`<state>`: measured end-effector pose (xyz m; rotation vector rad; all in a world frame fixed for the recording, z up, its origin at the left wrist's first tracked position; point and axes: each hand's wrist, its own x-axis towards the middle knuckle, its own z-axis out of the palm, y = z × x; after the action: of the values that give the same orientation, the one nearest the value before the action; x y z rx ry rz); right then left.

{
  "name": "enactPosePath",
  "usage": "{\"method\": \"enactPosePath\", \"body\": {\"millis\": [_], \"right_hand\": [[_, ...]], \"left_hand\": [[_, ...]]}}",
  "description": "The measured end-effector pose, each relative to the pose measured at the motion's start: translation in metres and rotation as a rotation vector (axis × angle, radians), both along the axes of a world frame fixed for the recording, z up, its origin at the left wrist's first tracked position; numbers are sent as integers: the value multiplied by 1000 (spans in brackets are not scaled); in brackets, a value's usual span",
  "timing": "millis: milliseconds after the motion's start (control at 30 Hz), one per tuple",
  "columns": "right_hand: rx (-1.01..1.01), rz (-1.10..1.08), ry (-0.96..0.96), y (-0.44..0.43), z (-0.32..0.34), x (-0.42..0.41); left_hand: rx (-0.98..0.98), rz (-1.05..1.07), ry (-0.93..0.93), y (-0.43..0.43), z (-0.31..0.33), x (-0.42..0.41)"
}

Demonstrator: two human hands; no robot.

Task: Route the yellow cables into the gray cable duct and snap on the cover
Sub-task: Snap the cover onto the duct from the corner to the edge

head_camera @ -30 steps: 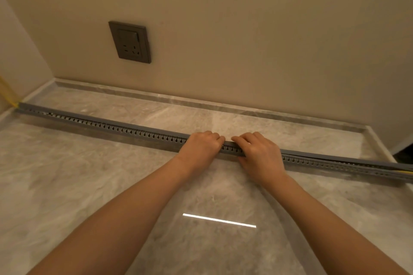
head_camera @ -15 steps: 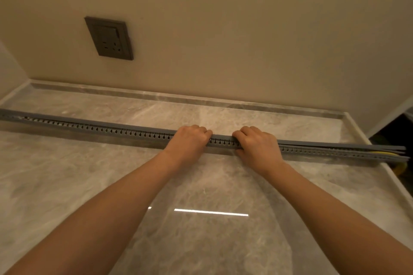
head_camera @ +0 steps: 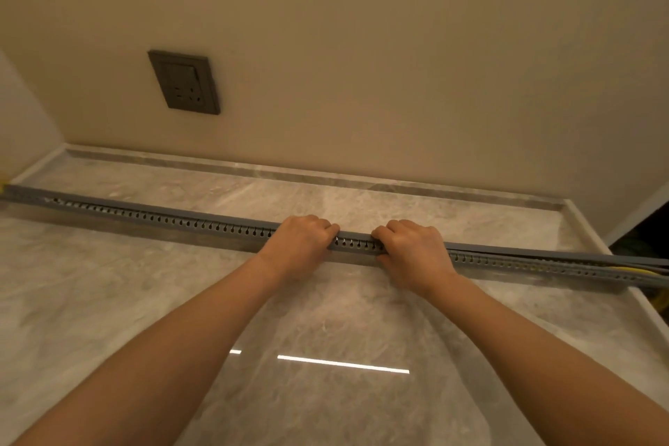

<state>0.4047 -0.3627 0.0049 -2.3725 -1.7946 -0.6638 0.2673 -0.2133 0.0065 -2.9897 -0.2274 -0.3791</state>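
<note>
Gray cable duct point(head_camera: 181, 223) lies on the marble floor point(head_camera: 108, 282), running left to right along the far wall. At its middle, left hand point(head_camera: 300, 243) and right hand point(head_camera: 412, 250) sit close together, fingers curled over the top, gripping it. Cover point(head_camera: 525, 251) stands lifted at the right end, yellow cables point(head_camera: 630, 269) showing beneath. Wall socket point(head_camera: 184, 83) is far left.

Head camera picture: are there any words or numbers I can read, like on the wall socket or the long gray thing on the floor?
None: no word, number or sign can be read anywhere.
Wall socket: only a switch and pin holes show, no print.
Gray cable duct: only a row of slots, no label.
The left hand and right hand grip the duct, so the parts under them are hidden.
</note>
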Motion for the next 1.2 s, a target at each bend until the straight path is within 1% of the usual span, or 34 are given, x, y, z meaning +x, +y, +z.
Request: {"method": "enactPosePath", "body": {"millis": [100, 233, 333, 400, 467, 500, 533, 600, 700, 800, 833, 900, 967, 1067, 1133, 1200], "right_hand": [[-11, 48, 9, 2, 3, 3], [-21, 81, -18, 3, 4, 5], [-21, 97, -26, 3, 4, 8], [-15, 101, -29, 3, 5, 8], [2, 112, -18, 4, 5, 8], [12, 119, -5, 4, 5, 8], [24, 129, 8, 4, 5, 9], [41, 148, 33, 3, 5, 9], [61, 169, 54, 1, 6, 8], [62, 177, 69, 0, 7, 9], [62, 178, 73, 1, 7, 8], [73, 187, 84, 1, 7, 9], [92, 194, 89, 0, 6, 9], [114, 201, 100, -1, 4, 11], [128, 186, 103, -1, 4, 11], [137, 173, 117, -2, 2, 10]], "left_hand": [[19, -31, -24, 2, -1, -2], [49, -11, 9, -2, 1, -3], [65, 51, 67, -18, 8, 0], [80, 140, 127, -27, 7, 8], [50, 187, 104, -36, 5, 16], [23, 172, 73, -44, 8, 18], [-10, 141, 81, -51, 9, 22], [50, 115, 103, -55, 7, 28], [129, 146, 92, -58, 8, 32], [196, 135, 147, -66, 16, 34], [201, 140, 194, -65, 17, 35], [241, 195, 274, -64, 16, 37], [252, 192, 273, -67, 22, 38], [268, 269, 399, -69, 18, 41], [242, 280, 406, -70, 19, 43], [270, 274, 397, -70, 19, 43]]}}
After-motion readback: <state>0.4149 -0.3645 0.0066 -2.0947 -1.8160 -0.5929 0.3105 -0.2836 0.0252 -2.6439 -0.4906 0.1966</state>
